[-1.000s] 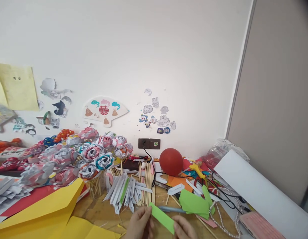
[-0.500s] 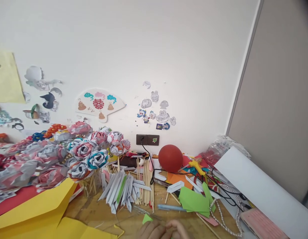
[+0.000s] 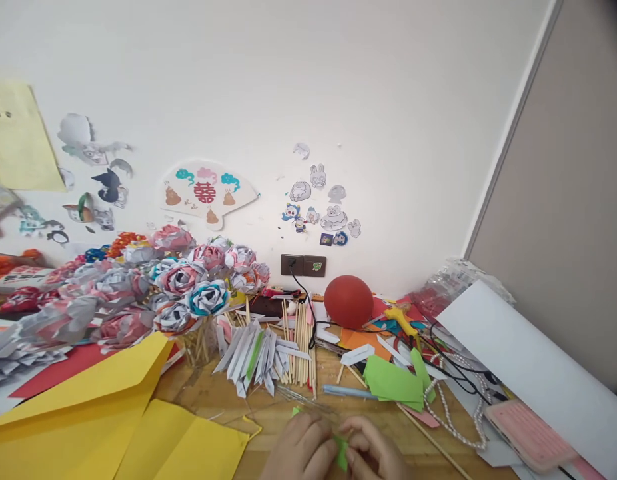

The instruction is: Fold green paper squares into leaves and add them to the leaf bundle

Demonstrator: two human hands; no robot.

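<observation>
A small piece of green paper (image 3: 342, 453) is pinched between my two hands at the bottom of the head view. My left hand (image 3: 301, 448) has its fingers curled over the paper's left part, and a green tip pokes out above the knuckles. My right hand (image 3: 368, 448) grips the right edge between thumb and fingers. Ahead of the hands lie a light blue pen (image 3: 349, 392) and a stack of green paper sheets (image 3: 394, 383). Folded white paper strips (image 3: 248, 360) stand bunched to the left, beside wooden sticks (image 3: 301, 347).
Paper flowers (image 3: 183, 277) crowd the left, behind yellow card (image 3: 78, 427). A red balloon (image 3: 348, 301) sits by the wall near a yellow glue gun (image 3: 401, 320). On the right are a bead string (image 3: 446, 427), a pink device (image 3: 531, 433) and a white sheet (image 3: 528, 373).
The view has tilted down, so the scene sits higher and more of both hands shows. The green paper between the fingers is now plainer to see.
</observation>
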